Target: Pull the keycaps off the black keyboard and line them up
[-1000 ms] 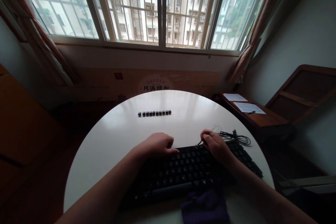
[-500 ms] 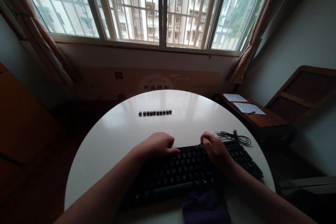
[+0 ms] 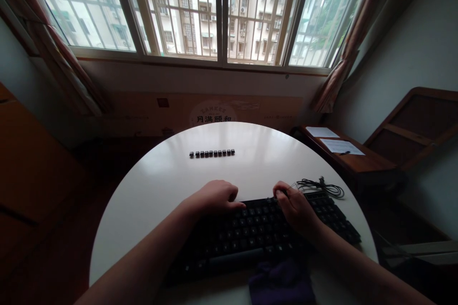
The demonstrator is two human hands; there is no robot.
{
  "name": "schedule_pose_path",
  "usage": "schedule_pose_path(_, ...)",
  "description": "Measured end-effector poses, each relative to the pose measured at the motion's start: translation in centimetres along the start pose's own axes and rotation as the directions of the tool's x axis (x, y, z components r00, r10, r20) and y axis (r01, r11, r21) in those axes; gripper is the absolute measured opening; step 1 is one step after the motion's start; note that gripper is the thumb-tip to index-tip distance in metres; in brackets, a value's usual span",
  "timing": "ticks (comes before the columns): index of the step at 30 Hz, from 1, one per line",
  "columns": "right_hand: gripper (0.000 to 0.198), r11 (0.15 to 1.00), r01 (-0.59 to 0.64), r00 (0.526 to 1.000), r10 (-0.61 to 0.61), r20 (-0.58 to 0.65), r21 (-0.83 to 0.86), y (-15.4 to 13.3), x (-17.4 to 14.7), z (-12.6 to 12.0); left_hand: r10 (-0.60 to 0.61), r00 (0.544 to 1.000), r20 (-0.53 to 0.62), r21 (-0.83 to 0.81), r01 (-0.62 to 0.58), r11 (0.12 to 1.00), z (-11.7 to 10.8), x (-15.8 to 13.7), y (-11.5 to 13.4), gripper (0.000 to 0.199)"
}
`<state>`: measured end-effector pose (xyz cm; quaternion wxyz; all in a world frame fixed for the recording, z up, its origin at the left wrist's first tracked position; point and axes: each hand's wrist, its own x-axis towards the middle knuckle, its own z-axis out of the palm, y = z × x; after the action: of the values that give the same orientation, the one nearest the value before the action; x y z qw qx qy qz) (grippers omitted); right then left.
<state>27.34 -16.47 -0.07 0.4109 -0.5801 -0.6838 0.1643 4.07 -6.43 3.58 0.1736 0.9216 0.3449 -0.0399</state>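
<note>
A black keyboard [image 3: 246,233] lies tilted across the near part of the white round table. My left hand [image 3: 218,195] grips its far edge, the thumb on top and the fingers curled. Over the upper right keys, my right hand [image 3: 291,202] is closed in a pinch. Thin wire sticks out of that fist, and it looks like a wire keycap puller [image 3: 295,186]; most of it is hidden by the fingers. Farther back, several black keycaps [image 3: 212,153] stand in a row.
A coiled black cable [image 3: 327,187] lies behind the keyboard's right end. Purple cloth [image 3: 281,283] sits at the near edge of the table [image 3: 143,205]. To the right, a wooden side table [image 3: 365,163] bears papers and a pen. A barred window is ahead.
My right hand has shifted very slightly, rising a little off the keys with the wire tool. My left hand stays in place on the keyboard.
</note>
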Motion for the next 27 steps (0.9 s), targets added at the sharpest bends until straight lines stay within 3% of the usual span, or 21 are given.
schedule_pose_path(8, 0.021, 0.999, -0.008, 1.0, 0.009, 0.021, -0.032, 0.3, 0.1, 0.1, 0.0, 1.0, -0.002, 0.0, 0.0, 1.0, -0.1, 0.0, 0.1, 0.046)
schedule_pose_path(16, 0.02, 0.982, 0.057, 0.997, -0.045, 0.068, -0.181, 0.0, -0.4, 0.3, 0.004, 1.0, -0.009, 0.004, -0.004, 1.0, 0.0, 0.0, 0.0, 0.047)
schedule_pose_path(27, 0.022, 0.975, -0.115, 0.991, 0.125, -0.04, 0.189, 1.3, -0.1, 0.5, -0.004, 1.0, 0.007, -0.023, 0.005, 1.0, 0.1, 0.0, -0.3, 0.047)
